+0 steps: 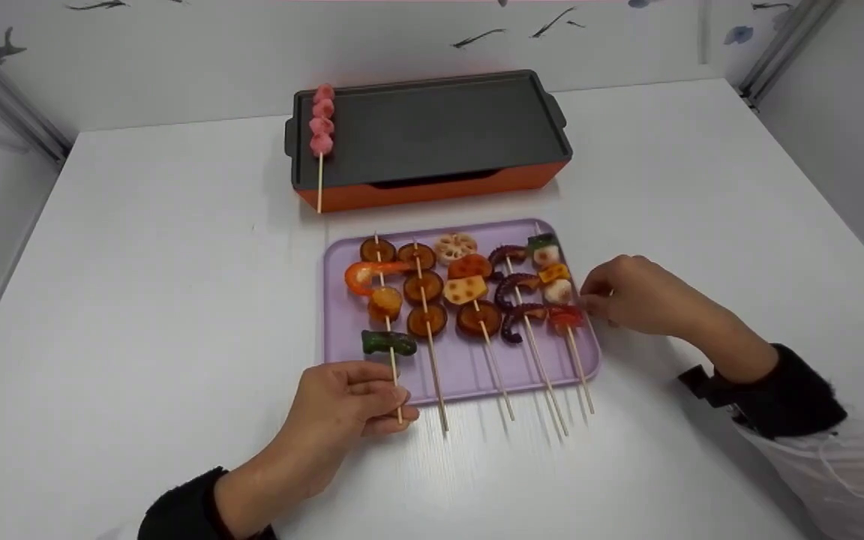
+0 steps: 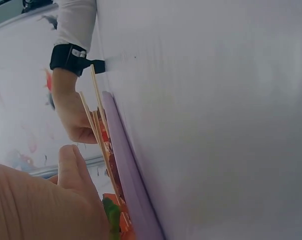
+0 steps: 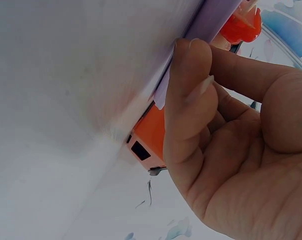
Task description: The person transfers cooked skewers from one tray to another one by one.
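Note:
Near the front left of a lilac tray [image 1: 342, 360], my left hand [image 1: 349, 397] pinches the bare stick of a skewer between thumb and fingers. This skewer [image 1: 385, 306] carries a green pepper piece, a yellow-orange ball, an orange ring and a brown round slice, and lies over the tray. My right hand [image 1: 642, 296] is at the tray's right rim, thumb and forefinger gripping the edge. Several other skewers lie side by side on the tray: brown slices [image 1: 423, 287], lotus root with vegetables [image 1: 466, 290], octopus tentacles [image 1: 518, 289] and mixed pieces [image 1: 556, 279]. Their sticks overhang the front rim.
Behind the tray stands an orange tabletop grill [image 1: 439, 127] with a dark flat plate. A skewer of pink balls [image 1: 322, 124] rests along the plate's left side, its stick over the front edge. A patterned white wall [image 1: 214, 60] closes off the table's back.

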{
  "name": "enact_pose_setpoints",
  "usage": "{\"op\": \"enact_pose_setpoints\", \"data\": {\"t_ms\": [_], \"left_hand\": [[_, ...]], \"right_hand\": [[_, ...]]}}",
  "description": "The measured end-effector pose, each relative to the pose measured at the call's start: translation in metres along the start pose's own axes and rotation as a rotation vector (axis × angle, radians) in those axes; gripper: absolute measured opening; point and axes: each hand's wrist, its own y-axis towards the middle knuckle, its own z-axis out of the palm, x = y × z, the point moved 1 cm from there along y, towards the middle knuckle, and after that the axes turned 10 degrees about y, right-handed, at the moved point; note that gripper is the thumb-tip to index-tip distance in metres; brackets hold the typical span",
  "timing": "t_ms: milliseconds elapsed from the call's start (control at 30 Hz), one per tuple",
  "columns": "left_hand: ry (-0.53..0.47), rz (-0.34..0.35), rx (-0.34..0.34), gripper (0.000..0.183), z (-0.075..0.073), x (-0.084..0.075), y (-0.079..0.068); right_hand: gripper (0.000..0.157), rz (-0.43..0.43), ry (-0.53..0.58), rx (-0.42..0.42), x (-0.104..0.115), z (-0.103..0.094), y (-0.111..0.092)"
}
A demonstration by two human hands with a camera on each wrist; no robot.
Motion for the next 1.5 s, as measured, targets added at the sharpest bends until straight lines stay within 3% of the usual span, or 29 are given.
{"op": "enact_pose_setpoints", "data": {"t_ms": [267,633,933,1100,1233,1333,1433,1500], "left_hand": [[0.065,-0.015,-0.013,0.036,0.001,0.003,0.002],[0.291,0.054,0.056,0.032,-0.002,-0.001,0.009],[0.469,0.089,0.027,0.039,-0.001,-0.005,0.009],[0.512,0.113,0.027,0.035,-0.002,-0.007,0.005],[0.591,0.175,-0.007,0.015,-0.005,-0.012,-0.002],[0.687,0.249,-0.074,0.002,-0.007,-0.018,-0.006],[0.791,0.38,-0.172,0.006,-0.011,-0.026,-0.007],[0.893,0.524,-0.259,0.008,-0.015,-0.031,-0.005]], "right_hand": [[0.016,-0.012,-0.004,-0.011,0.001,-0.001,0.0],[0.017,0.02,-0.004,-0.003,0.0,0.0,0.001],[0.016,0.002,-0.004,-0.003,0.001,0.0,0.0],[0.016,0.003,0.0,0.003,0.001,0.001,0.0],[0.016,-0.006,-0.003,0.004,0.001,0.001,0.001],[0.017,-0.004,-0.006,0.005,0.001,0.0,0.001],[0.017,0.002,-0.005,0.007,0.001,0.0,0.001],[0.017,0.001,-0.004,0.009,0.001,0.001,0.001]]}}
